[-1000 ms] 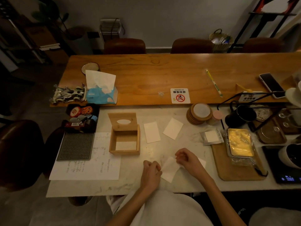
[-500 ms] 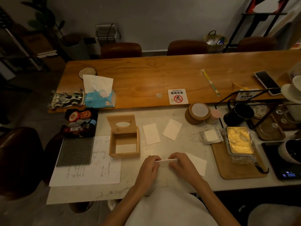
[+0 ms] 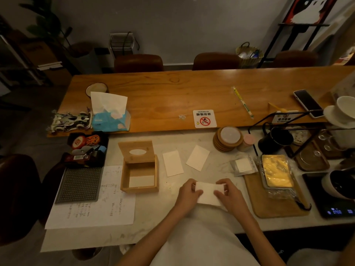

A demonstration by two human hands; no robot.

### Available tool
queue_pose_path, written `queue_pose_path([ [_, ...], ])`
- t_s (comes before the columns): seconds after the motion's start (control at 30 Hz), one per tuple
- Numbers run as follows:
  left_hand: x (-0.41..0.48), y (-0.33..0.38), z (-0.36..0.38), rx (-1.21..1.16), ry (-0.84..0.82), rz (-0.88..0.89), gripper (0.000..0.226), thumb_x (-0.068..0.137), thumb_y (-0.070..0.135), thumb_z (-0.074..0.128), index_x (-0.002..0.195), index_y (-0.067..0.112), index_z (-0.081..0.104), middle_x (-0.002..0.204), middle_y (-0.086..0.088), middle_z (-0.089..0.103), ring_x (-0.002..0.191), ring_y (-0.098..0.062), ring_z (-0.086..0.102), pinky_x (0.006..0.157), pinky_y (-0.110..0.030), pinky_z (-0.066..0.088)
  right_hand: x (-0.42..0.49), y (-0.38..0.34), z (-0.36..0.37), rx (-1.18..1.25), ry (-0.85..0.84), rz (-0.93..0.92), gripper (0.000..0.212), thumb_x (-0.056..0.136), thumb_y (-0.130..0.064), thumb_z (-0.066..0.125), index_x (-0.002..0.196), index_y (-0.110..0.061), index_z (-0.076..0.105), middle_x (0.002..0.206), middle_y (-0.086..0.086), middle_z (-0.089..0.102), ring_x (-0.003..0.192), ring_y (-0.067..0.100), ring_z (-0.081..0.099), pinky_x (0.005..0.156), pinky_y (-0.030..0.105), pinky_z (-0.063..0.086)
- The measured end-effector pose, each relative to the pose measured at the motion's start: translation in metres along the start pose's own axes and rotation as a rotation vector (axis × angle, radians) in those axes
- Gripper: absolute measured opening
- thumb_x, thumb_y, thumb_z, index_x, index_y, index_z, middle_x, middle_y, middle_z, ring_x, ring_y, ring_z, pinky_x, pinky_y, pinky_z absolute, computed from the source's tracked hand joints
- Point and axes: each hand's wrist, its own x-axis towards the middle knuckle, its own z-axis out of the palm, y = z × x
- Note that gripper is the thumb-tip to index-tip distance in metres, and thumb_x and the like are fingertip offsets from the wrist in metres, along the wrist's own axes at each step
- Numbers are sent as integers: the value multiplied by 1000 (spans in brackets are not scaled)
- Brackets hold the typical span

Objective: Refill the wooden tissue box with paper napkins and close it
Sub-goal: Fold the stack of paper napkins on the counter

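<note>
Grip: both my hands — left (image 3: pixel 189 193), right (image 3: pixel 229 195) — pinch the napkin (image 3: pixel 208 194) ends.
Feel: light, limp, tears easily.
Box (image 3: pixel 140 170): open, left of napkin.

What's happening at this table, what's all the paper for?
A person is refilling a wooden tissue box with paper napkins. Both the left hand and the right hand are holding one white napkin over the marble counter, apparently folding it. The box sits to the left with its lid tipped up and open, and one napkin seems to lie inside. Two more folded napkins wait on the counter beyond the hands.
</note>
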Motion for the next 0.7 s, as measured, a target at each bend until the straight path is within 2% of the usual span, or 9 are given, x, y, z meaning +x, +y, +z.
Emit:
queue_pose_path([
  [0.1, 12, 11, 20, 147, -83, 46, 14, 89, 13, 65, 92, 15, 52, 85, 2, 58, 79, -15, 53, 64, -23, 41, -6, 15, -12, -120, 46, 55, 24, 87, -18, 68, 106, -20, 52, 97, -6, 58, 76, 9, 58, 59, 22, 44],
  [0.23, 20, 15, 39, 326, -140, 102, 16, 88, 15, 66, 91, 17, 51, 88, -2, 57, 80, -17, 52, 69, -27, 39, -8, 32, -17, -195, 48, 68, 30, 87, -17, 68, 111, -23, 50, 104, 0, 61, 81, 15, 59, 65, 26, 45],
  [0.37, 20, 14, 46, 413, -165, 133, 15, 89, 14, 65, 100, 7, 56, 101, -12, 66, 92, -26, 61, 73, -31, 42, -8, 39, -14, -239, 55, 47, 34, 88, -15, 66, 118, -22, 53, 110, 0, 63, 93, 15, 60, 73, 27, 46],
  [0.5, 20, 12, 51, 513, -166, 184, 20, 91, 10, 60, 110, 7, 52, 109, -15, 64, 99, -30, 60, 78, -35, 45, -6, 43, -8, -253, 84, 55, 35, 87, -14, 67, 120, -19, 55, 115, -1, 64, 101, 17, 61, 79, 28, 49],
  [0.63, 17, 3, 57, 642, -113, 303, 29, 94, 7, 50, 123, 9, 47, 114, -14, 54, 100, -31, 56, 81, -40, 46, -4, 47, -3, -307, 133, 73, 34, 85, -16, 71, 116, -17, 57, 110, 3, 63, 101, 21, 61, 79, 31, 50],
  [0.7, 38, -14, 73, 673, -99, 278, 30, 92, 10, 50, 121, 16, 46, 116, -10, 44, 98, -29, 54, 79, -40, 49, -5, 50, -2, -357, 168, 69, 33, 82, -18, 73, 111, -16, 58, 109, 7, 57, 102, 24, 55, 78, 31, 47],
])
